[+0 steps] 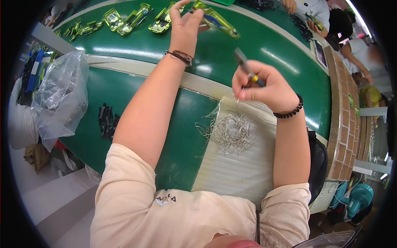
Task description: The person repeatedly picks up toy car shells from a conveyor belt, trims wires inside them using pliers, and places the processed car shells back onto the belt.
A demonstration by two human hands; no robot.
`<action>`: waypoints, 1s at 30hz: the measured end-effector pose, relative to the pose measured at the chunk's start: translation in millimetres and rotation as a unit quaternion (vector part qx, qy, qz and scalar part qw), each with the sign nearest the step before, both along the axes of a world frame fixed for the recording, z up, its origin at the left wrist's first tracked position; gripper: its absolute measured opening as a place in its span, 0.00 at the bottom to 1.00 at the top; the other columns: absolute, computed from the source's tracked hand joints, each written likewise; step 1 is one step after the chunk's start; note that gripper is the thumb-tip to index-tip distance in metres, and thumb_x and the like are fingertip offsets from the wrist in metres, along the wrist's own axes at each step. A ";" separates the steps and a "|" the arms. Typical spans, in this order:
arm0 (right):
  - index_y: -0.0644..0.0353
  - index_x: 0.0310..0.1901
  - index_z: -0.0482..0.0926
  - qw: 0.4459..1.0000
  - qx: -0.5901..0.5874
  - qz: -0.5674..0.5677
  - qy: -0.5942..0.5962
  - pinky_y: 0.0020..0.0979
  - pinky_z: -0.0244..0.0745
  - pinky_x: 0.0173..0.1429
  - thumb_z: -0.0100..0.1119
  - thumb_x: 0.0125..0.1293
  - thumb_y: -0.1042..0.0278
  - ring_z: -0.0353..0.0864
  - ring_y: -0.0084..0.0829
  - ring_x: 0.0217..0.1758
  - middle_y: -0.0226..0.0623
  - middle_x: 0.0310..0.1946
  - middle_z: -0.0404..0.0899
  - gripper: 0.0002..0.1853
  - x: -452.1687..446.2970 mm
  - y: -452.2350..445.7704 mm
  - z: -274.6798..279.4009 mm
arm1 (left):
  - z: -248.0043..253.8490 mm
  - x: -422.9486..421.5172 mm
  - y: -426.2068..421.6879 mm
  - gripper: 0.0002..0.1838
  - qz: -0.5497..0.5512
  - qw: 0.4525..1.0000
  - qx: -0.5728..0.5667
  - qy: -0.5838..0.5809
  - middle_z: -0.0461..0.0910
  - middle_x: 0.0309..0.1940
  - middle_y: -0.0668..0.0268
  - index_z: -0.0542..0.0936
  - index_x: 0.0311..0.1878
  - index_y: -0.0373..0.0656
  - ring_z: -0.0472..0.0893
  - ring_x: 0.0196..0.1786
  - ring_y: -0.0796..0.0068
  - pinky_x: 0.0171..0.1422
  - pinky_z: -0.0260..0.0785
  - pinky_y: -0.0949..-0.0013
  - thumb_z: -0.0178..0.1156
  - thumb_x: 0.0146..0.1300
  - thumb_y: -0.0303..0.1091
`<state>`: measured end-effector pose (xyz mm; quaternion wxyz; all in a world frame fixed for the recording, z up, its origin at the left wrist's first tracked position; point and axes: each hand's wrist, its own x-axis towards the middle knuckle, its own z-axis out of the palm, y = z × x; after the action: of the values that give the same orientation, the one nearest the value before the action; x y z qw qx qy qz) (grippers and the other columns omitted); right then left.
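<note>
My left hand is raised over the far belt, its fingers closed on one end of a bright green plastic toy car shell, which looks slightly blurred. In my right hand is a pair of pliers with a grey metal head and a yellow and dark handle, its head pointing up and left. A thin bent metal wire hangs from the same fingers. Below that hand, a tangled pile of bent metal wires lies on a pale sheet and partly on the green tabletop.
More green car shells line the far belt. Black plastic pieces lie left of my arm, near a clear plastic bag. Across the belt, another person's hand holds a green part. A brick-patterned box stands at right.
</note>
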<state>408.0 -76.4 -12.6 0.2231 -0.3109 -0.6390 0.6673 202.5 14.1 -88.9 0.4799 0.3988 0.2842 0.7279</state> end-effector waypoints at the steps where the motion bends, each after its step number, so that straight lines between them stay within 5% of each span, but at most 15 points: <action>1: 0.60 0.38 0.74 0.996 -0.012 -0.076 0.036 0.25 0.74 0.49 0.67 0.59 0.78 0.77 0.20 0.40 0.29 0.34 0.80 0.10 -0.3 1.8 -4.6 | -5.0 0.1 5.3 0.17 -0.030 0.998 -0.053 -0.021 0.79 0.48 0.61 0.67 0.61 0.42 0.81 0.47 0.69 0.54 0.77 0.61 0.50 0.75 0.40; 4: 0.58 0.38 0.72 0.942 0.115 -0.314 -0.009 0.22 0.72 0.47 0.66 0.63 0.76 0.76 0.19 0.40 0.29 0.36 0.79 0.10 -5.3 11.5 -17.2 | -12.8 1.2 12.8 0.24 -0.175 0.958 -0.219 -0.057 0.81 0.45 0.60 0.71 0.56 0.42 0.84 0.44 0.65 0.49 0.79 0.54 0.41 0.77 0.54; 6: 0.59 0.39 0.71 0.907 0.166 -0.386 -0.018 0.21 0.71 0.43 0.65 0.64 0.76 0.75 0.18 0.37 0.28 0.36 0.79 0.09 -0.4 19.7 -32.3 | -3.6 9.1 3.3 0.28 -0.207 0.926 -0.314 -0.030 0.84 0.45 0.59 0.75 0.58 0.39 0.84 0.44 0.65 0.50 0.79 0.59 0.34 0.79 0.53; 10: 0.59 0.41 0.70 0.868 0.162 -0.469 -0.001 0.19 0.68 0.35 0.64 0.66 0.75 0.72 0.16 0.32 0.28 0.35 0.78 0.10 1.8 27.0 -39.3 | 17.2 9.2 -13.0 0.25 -0.357 0.876 -0.309 -0.097 0.79 0.53 0.52 0.72 0.61 0.35 0.83 0.52 0.54 0.58 0.79 0.56 0.41 0.78 0.48; 15: 0.59 0.40 0.69 0.859 0.197 -0.471 0.048 0.20 0.69 0.38 0.63 0.67 0.76 0.72 0.17 0.34 0.30 0.37 0.78 0.10 -3.0 25.4 -40.2 | 23.7 17.5 -27.8 0.29 -0.402 0.875 -0.260 -0.070 0.75 0.57 0.57 0.64 0.66 0.42 0.80 0.59 0.53 0.58 0.80 0.46 0.38 0.77 0.57; 22: 0.60 0.38 0.70 0.857 0.279 -0.430 0.051 0.21 0.71 0.43 0.64 0.64 0.81 0.74 0.19 0.37 0.30 0.35 0.78 0.11 -20.2 13.9 -48.6 | 18.6 26.8 -30.9 0.27 -0.355 0.892 -0.276 0.035 0.78 0.54 0.65 0.68 0.64 0.49 0.84 0.49 0.65 0.48 0.83 0.52 0.36 0.77 0.59; 26: 0.63 0.38 0.73 0.851 0.315 -0.421 -0.013 0.22 0.70 0.40 0.66 0.63 0.79 0.72 0.18 0.32 0.28 0.31 0.79 0.09 -23.6 11.6 -56.2 | 2.6 16.8 -19.7 0.23 -0.433 0.878 -0.186 -0.087 0.77 0.55 0.63 0.66 0.67 0.47 0.81 0.54 0.62 0.53 0.79 0.45 0.44 0.75 0.48; 27: 0.63 0.38 0.74 0.850 0.322 -0.416 -0.019 0.22 0.71 0.40 0.66 0.62 0.79 0.72 0.18 0.33 0.28 0.31 0.79 0.09 -23.9 12.1 -57.7 | 6.8 12.6 -21.4 0.27 -0.439 0.879 -0.172 -0.071 0.73 0.61 0.60 0.62 0.71 0.49 0.77 0.60 0.58 0.56 0.75 0.39 0.47 0.69 0.39; 30: 0.62 0.37 0.73 0.857 0.325 -0.399 -0.017 0.22 0.70 0.41 0.66 0.63 0.80 0.72 0.18 0.34 0.29 0.33 0.79 0.08 -25.5 11.5 -59.0 | 4.7 6.4 -21.1 0.33 -0.473 0.864 -0.132 -0.112 0.68 0.67 0.58 0.56 0.75 0.51 0.75 0.64 0.54 0.58 0.73 0.35 0.47 0.65 0.34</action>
<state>382.5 -65.0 -71.6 0.5480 -0.4602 -0.6441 0.2704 209.0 -7.0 -84.2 0.8436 0.3337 0.0991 0.4089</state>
